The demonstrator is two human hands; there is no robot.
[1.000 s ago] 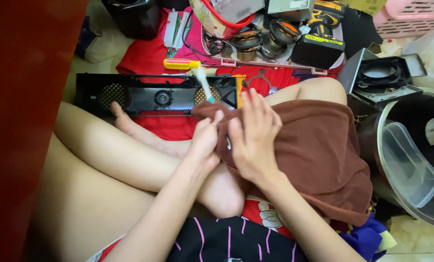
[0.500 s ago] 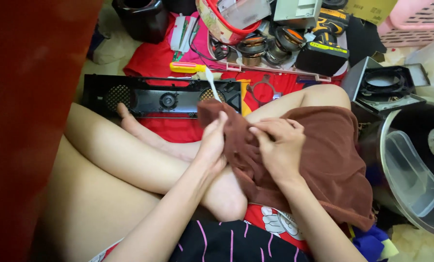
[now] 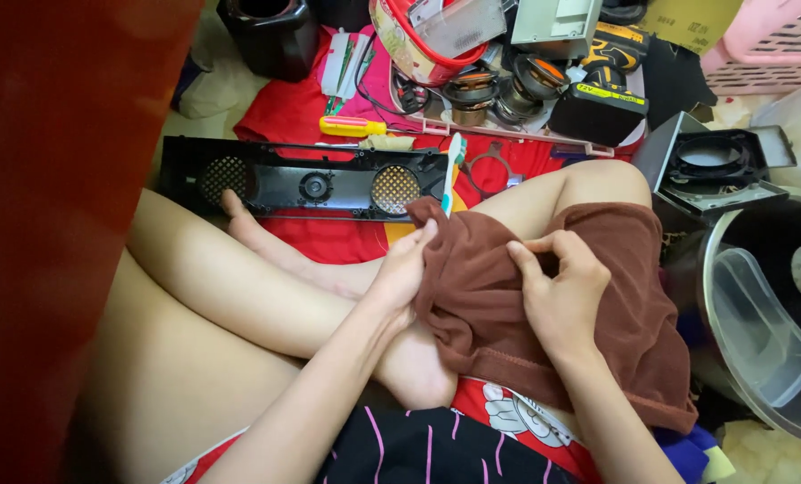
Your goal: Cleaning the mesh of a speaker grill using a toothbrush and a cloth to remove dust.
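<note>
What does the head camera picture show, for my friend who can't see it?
A person sits cross-legged on a red mat, both hands, left hand and right hand, pinching a brown towel on their lap. A long black plastic panel, yellow screwdriver and speaker parts lie ahead.

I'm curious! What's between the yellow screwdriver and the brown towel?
In the head view, the long black panel with round mesh holes lies between the yellow screwdriver and the brown towel, beside a toothbrush.

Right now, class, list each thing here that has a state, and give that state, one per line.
Brown cloth: bunched, draped over the leg, gripped by both hands.
Left hand: closed on the cloth's edge.
Right hand: fingers pinching the cloth.
Toothbrush: sticking up from the cloth.
Black panel: lying flat.
Yellow screwdriver: lying loose.
Plastic tub: empty.
</note>
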